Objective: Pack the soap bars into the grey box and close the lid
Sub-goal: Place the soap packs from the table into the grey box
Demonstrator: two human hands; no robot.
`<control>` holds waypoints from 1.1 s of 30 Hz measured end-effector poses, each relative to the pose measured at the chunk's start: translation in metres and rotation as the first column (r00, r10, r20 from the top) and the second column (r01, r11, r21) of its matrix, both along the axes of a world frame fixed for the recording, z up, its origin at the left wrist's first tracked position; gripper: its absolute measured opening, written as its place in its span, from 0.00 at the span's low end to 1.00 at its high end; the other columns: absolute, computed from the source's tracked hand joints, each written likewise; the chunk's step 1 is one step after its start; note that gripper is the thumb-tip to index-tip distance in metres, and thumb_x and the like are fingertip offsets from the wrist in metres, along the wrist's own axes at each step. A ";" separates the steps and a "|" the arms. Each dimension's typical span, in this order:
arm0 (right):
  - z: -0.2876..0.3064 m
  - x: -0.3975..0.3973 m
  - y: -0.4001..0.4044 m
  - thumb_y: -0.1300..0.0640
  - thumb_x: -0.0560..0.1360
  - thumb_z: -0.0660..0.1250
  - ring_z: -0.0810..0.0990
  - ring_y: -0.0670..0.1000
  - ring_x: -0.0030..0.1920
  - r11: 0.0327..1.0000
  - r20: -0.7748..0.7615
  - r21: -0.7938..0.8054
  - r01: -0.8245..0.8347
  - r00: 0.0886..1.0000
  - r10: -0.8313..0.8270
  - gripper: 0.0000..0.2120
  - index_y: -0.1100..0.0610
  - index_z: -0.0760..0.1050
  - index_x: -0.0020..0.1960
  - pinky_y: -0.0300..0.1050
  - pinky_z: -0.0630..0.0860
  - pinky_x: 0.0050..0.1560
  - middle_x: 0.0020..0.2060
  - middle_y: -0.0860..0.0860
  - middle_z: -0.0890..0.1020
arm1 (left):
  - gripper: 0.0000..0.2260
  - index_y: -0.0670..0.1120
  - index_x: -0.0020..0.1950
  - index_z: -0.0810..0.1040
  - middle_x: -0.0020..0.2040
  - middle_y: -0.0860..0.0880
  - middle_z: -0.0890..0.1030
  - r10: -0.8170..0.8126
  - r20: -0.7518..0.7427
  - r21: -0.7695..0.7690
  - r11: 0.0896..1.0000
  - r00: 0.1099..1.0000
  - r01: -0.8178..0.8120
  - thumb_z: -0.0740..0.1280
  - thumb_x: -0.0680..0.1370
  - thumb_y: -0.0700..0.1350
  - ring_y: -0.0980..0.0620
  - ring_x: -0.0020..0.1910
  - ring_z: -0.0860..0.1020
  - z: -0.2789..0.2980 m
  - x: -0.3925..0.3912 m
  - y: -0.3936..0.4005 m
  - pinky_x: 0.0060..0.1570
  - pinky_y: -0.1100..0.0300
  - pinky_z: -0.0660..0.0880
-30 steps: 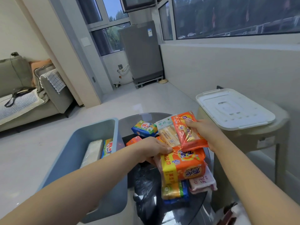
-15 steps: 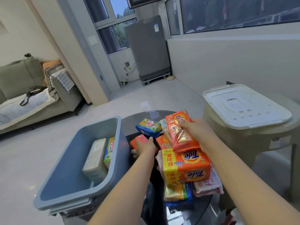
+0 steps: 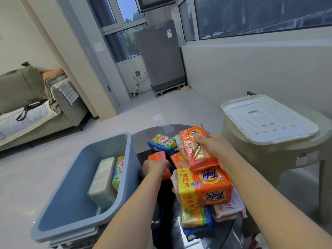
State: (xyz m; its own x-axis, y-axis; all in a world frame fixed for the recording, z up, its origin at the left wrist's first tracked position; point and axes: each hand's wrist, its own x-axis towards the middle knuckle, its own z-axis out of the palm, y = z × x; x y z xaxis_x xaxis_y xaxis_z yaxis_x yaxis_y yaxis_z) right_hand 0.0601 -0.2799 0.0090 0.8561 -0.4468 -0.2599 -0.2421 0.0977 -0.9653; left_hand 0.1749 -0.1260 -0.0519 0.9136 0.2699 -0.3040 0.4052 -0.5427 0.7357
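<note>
The grey box (image 3: 59,209) stands open at lower left, with a pale soap bar (image 3: 103,180) and a green-and-yellow packet (image 3: 118,169) inside. Right of it, on a round dark glass table (image 3: 161,130), lie several wrapped soap bars. My left hand (image 3: 154,168) grips a small orange bar (image 3: 159,158) near the box's right wall. My right hand (image 3: 210,146) holds an orange twin packet (image 3: 190,146) upright above a large orange Tide pack (image 3: 203,186). A blue-and-yellow bar (image 3: 162,143) lies behind them. The white lid (image 3: 269,119) rests on a beige stool (image 3: 287,155) at right.
Under the Tide pack lie a yellow-and-blue packet (image 3: 195,218) and a pink-and-white packet (image 3: 230,209). A sofa (image 3: 27,105) stands far left, and a grey appliance (image 3: 159,56) by the windows. Open tiled floor lies beyond the table.
My left hand left the Tide pack, moved toward the box and took hold of the small orange bar. My right hand keeps the orange twin packet upright.
</note>
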 end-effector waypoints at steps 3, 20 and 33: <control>0.002 -0.001 0.003 0.47 0.71 0.69 0.84 0.53 0.34 1.000 0.003 0.010 -0.008 1.000 0.008 0.14 0.56 0.76 0.50 0.43 0.78 0.34 0.39 0.53 0.85 | 0.32 0.41 0.60 0.71 0.59 0.40 0.77 0.039 0.036 -0.089 0.995 0.999 -0.036 0.77 0.62 0.51 0.41 0.57 0.76 0.001 -0.005 -0.001 0.53 0.49 0.77; 0.024 -0.020 0.013 0.53 0.72 0.69 0.84 0.54 0.33 0.978 0.178 0.208 -0.021 0.984 -0.017 0.11 0.60 0.78 0.49 0.51 0.80 0.44 0.34 0.55 0.86 | 0.32 0.49 0.67 0.67 0.55 0.46 0.78 -0.206 0.340 -0.607 0.697 0.917 0.382 0.73 0.65 0.49 0.46 0.51 0.79 0.124 -0.067 0.022 0.40 0.54 0.78; 0.051 0.026 0.122 0.57 0.71 0.70 0.86 0.53 0.35 0.935 0.235 0.201 -0.291 0.941 0.242 0.21 0.53 0.71 0.62 0.46 0.80 0.31 0.38 0.52 0.87 | 0.29 0.50 0.63 0.71 0.53 0.49 0.81 -0.166 0.543 -0.393 0.816 0.823 0.424 0.77 0.66 0.51 0.49 0.48 0.82 0.145 -0.057 0.169 0.39 0.54 0.82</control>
State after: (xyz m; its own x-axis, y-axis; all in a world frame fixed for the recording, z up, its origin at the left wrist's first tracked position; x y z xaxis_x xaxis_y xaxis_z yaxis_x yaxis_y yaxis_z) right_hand 0.0861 -0.1576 0.0604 0.9803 -0.1434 -0.1355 -0.0909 0.2812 -0.9553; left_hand 0.1179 0.0433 0.0933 0.9812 -0.1001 0.1647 -0.1749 -0.1027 0.9792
